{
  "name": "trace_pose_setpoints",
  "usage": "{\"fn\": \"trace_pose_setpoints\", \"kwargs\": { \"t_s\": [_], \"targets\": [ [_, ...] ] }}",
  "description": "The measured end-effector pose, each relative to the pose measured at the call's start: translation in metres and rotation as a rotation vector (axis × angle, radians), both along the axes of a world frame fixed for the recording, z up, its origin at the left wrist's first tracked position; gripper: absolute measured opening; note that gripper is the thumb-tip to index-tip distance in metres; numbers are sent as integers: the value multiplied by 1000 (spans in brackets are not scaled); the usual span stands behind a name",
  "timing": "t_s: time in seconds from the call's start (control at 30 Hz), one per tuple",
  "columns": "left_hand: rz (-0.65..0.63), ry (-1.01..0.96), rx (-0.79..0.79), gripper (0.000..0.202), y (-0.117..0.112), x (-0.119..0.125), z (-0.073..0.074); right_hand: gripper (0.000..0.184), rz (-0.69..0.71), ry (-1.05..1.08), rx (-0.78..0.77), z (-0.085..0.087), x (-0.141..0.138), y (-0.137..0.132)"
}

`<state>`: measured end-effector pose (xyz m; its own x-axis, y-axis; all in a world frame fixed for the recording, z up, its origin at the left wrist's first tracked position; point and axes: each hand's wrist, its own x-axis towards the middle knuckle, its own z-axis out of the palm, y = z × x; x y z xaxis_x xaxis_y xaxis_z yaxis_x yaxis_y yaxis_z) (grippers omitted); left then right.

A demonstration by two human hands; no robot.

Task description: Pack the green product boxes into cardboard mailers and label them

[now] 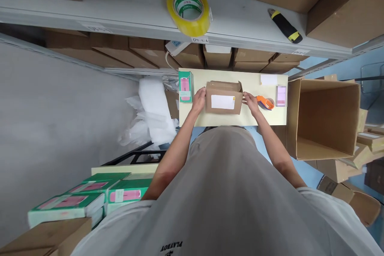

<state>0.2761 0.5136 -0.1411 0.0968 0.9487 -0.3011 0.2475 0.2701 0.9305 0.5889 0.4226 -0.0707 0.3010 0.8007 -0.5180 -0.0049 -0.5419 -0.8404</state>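
Observation:
A small brown cardboard box [223,108] with a white label on its side rests on the cream tabletop [231,121] in front of me. Its right end has a flap sticking up. My left hand [199,99] grips the box's left end, with the fingers against the cardboard. At the right end, the fingers of my right hand [249,101] hold the edge, some of them hidden by the box. Just right of that hand lies an orange tape dispenser [265,103]. Beyond my left hand stands a green box with a pink picture [185,88].
A yellow tape roll [195,28] and a black-and-yellow utility knife [285,26] lie on the shelf ahead. On the table's right are a purple-pink card [281,96] and white labels [269,79]. A large open carton [325,154] stands at right, white wrapping [156,108] at left.

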Motion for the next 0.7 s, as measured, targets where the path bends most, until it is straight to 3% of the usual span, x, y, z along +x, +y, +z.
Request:
{"fn": "trace_pose_setpoints", "kwargs": {
  "t_s": [0.13,0.33,0.53,0.7],
  "targets": [
    [78,-53,-78,76,-24,-12,27,81,10,-66,101,12,-7,-17],
    [84,-33,-159,79,-54,-13,37,103,37,-201,16,3,-21,-32],
    [-70,168,190,69,-40,2,62,88,85,-375,78,8,-26,-12],
    [-202,318,301,62,-35,11,83,65,166,-534,62,13,-18,2]
  ]
}}
